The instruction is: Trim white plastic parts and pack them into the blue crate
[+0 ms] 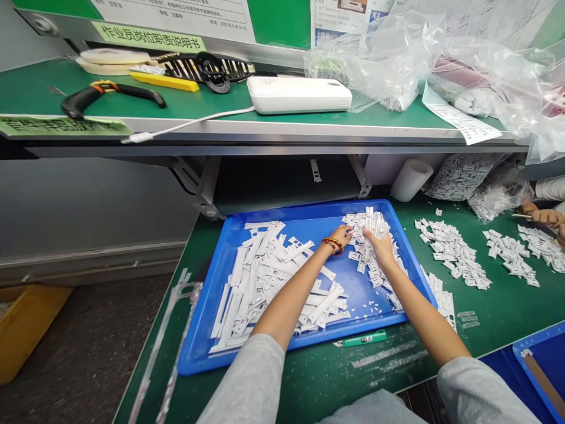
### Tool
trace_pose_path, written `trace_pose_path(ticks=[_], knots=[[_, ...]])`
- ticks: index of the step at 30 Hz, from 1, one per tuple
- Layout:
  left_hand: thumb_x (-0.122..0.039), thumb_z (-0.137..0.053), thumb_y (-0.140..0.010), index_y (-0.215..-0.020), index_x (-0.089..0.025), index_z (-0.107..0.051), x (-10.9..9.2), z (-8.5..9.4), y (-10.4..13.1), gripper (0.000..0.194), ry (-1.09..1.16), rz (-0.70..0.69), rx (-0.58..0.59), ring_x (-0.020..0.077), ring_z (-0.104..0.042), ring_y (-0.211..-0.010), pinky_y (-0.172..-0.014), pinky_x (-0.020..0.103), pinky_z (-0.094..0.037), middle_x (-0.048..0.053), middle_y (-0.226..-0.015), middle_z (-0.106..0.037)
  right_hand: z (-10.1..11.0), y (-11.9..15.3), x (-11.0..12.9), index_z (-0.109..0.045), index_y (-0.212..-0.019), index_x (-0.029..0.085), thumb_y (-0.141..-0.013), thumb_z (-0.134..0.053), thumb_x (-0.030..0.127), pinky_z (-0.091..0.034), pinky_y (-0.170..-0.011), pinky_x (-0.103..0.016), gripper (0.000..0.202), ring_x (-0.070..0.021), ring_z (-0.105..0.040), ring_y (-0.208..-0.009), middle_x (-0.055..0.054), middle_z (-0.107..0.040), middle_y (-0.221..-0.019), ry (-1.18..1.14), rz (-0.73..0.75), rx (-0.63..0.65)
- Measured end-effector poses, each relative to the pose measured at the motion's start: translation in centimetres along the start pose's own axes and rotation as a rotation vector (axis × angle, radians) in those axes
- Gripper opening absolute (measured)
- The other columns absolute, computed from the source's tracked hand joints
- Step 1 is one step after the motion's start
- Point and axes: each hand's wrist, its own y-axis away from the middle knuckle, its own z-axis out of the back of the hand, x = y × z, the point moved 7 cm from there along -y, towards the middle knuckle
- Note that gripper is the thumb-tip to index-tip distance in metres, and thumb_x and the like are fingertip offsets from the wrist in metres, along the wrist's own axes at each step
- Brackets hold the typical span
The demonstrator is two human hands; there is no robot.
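Note:
A large blue tray (309,221) lies on the green table. Long white plastic strips (265,271) fill its left part, and small white pieces (368,253) are heaped at its right. My right hand (380,246) is closed round several white strips (375,221) that stand up from it over the small pieces. My left hand (342,234), with a beaded bracelet (332,245) at the wrist, reaches to the upper edge of that heap. Its fingertips are bent at the small pieces; whether they pinch one is too small to tell.
Small white pieces (454,253) lie in heaps right of the tray. A green cutter (364,339) lies in front. Behind are a dark conveyor (282,182) and a shelf edge (282,132). Another person's hand (545,217) is at the far right.

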Motion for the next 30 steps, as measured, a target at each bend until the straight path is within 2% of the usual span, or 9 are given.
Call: trace_pose_path(ticks=[1, 3, 7, 12, 16, 21, 24, 27, 30], knots=[[-0.023, -0.061, -0.089, -0.096, -0.016, -0.067, -0.5, 0.0, 0.2, 0.012, 0.038, -0.01, -0.02, 0.0173, -0.067, -0.089, -0.086, 0.038, -0.054, 0.006, -0.099, -0.071, 0.0, 0.0, 0.1, -0.068, -0.091, 0.016, -0.067, -0.075, 0.046, -0.053, -0.084, -0.035, 0.039, -0.0241, -0.069, -0.089, -0.006, -0.075, -0.09, -0.008, 0.002, 0.006], [-0.015, -0.054, -0.089, -0.1, -0.018, -0.068, -1.5, 0.8, 0.7, 0.018, 0.104, -0.023, -0.103, 0.0184, -0.067, -0.097, -0.091, 0.037, -0.053, 0.008, -0.106, -0.072, -0.3, 0.2, 0.2, -0.066, -0.082, 0.018, -0.068, -0.075, 0.046, -0.054, -0.078, -0.033, 0.033, -0.021, -0.067, -0.075, -0.003, -0.072, -0.076, -0.029, -0.006, 0.053], [-0.011, -0.046, -0.087, -0.119, -0.02, -0.062, -3.6, 3.9, 2.6, 0.037, 0.191, -0.061, -0.273, 0.0166, -0.067, -0.099, -0.094, 0.032, -0.05, 0.008, -0.114, -0.07, -2.1, 1.4, 0.7, -0.06, -0.07, 0.02, -0.074, -0.07, 0.048, -0.052, -0.06, -0.03, 0.03, -0.0155, -0.058, -0.052, 0.001, -0.062, -0.058, -0.049, -0.045, 0.26], [-0.01, -0.06, -0.075, -0.107, -0.025, -0.067, -5.5, 6.4, 4.8, 0.036, 0.176, -0.113, -0.371, 0.0162, -0.066, -0.085, -0.097, 0.034, -0.045, 0.0, -0.092, -0.072, -3.9, 3.1, 1.6, -0.056, -0.068, 0.021, -0.073, -0.067, 0.051, -0.049, -0.053, -0.028, 0.032, -0.0134, -0.053, -0.046, 0.003, -0.057, -0.053, 0.06, 0.013, 0.334], [-0.013, -0.066, -0.069, -0.09, -0.023, -0.067, -5.6, 6.9, 5.7, 0.024, 0.123, -0.07, -0.446, 0.0162, -0.063, -0.077, -0.104, 0.039, -0.037, -0.003, -0.076, -0.067, -4.1, 3.3, 0.9, -0.053, -0.062, 0.021, -0.072, -0.062, 0.048, -0.048, -0.051, -0.027, 0.03, -0.0143, -0.054, -0.045, 0.002, -0.056, -0.048, 0.196, 0.021, 0.279], [-0.015, -0.067, -0.066, -0.078, -0.023, -0.063, -5.5, 6.6, 6.1, 0.015, 0.079, -0.001, -0.488, 0.0166, -0.061, -0.075, -0.11, 0.043, -0.028, -0.004, -0.071, -0.063, -3.9, 3.2, 0.2, -0.054, -0.061, 0.021, -0.069, -0.064, 0.04, -0.047, -0.051, -0.028, 0.024, -0.016, -0.056, -0.045, 0.002, -0.056, -0.047, 0.228, 0.004, 0.266], [-0.015, -0.064, -0.068, -0.071, -0.023, -0.063, -5.4, 6.5, 5.9, 0.009, 0.048, 0.055, -0.465, 0.0167, -0.061, -0.075, -0.11, 0.043, -0.027, -0.004, -0.07, -0.064, -4.1, 3.4, 0.1, -0.056, -0.065, 0.021, -0.07, -0.063, 0.045, -0.047, -0.05, -0.029, 0.026, -0.0162, -0.055, -0.043, 0.002, -0.058, -0.048, 0.205, -0.032, 0.307], [-0.009, -0.054, -0.073, -0.069, -0.024, -0.064, -5.1, 6.8, 5.8, 0.018, 0.039, 0.096, -0.459, 0.0171, -0.063, -0.081, -0.11, 0.044, -0.025, -0.004, -0.071, -0.068, -4.5, 3.8, 0.1, -0.056, -0.063, 0.021, -0.071, -0.061, 0.05, -0.048, -0.05, -0.03, 0.032, -0.0158, -0.055, -0.042, 0.001, -0.058, -0.047, 0.177, -0.06, 0.369], [-0.012, -0.059, -0.071, -0.072, -0.024, -0.065, -5.0, 7.0, 5.9, 0.014, 0.034, 0.089, -0.45, 0.0183, -0.063, -0.082, -0.111, 0.045, -0.023, -0.004, -0.071, -0.068, -4.7, 3.9, 0.0, -0.056, -0.064, 0.021, -0.07, -0.063, 0.052, -0.047, -0.049, -0.029, 0.033, -0.015, -0.054, -0.042, 0.001, -0.058, -0.048, 0.156, -0.075, 0.376]])
